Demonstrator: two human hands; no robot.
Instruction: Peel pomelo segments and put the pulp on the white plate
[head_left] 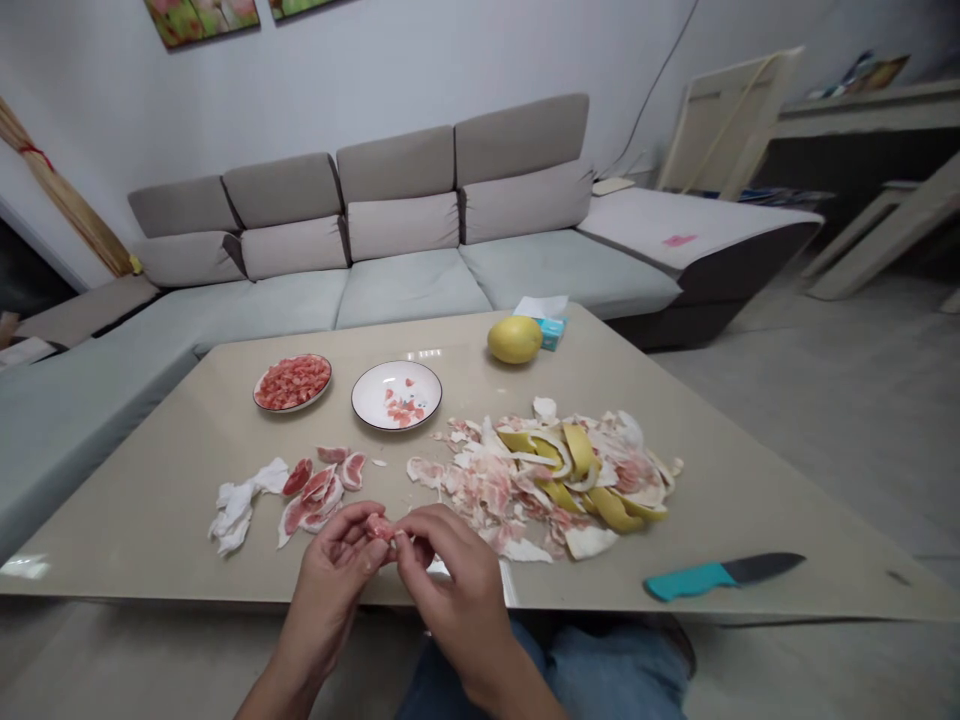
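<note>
Near the table's front edge, my left hand (341,550) pinches a small piece of pink pomelo flesh (380,526). My right hand (450,560) has its thumb and forefinger closed at the right end of the same piece. Just beyond my left hand lie several pomelo segments (319,492) with pale skin on them. A white plate (367,385) with a dark rim holds a few small bits of flesh. To its left, another plate (270,405) is heaped with peeled pink pomelo flesh (294,380). Right of my hands spreads a pile of yellow peel and pale membrane (510,480).
A knife (697,580) with a turquoise handle lies at the front right, blade pointing right. One whole yellow pomelo (514,340) sits at the back beside a blue tissue pack (553,332). Crumpled white tissue (238,508) rests at left. A grey sofa (405,270) stands behind the table.
</note>
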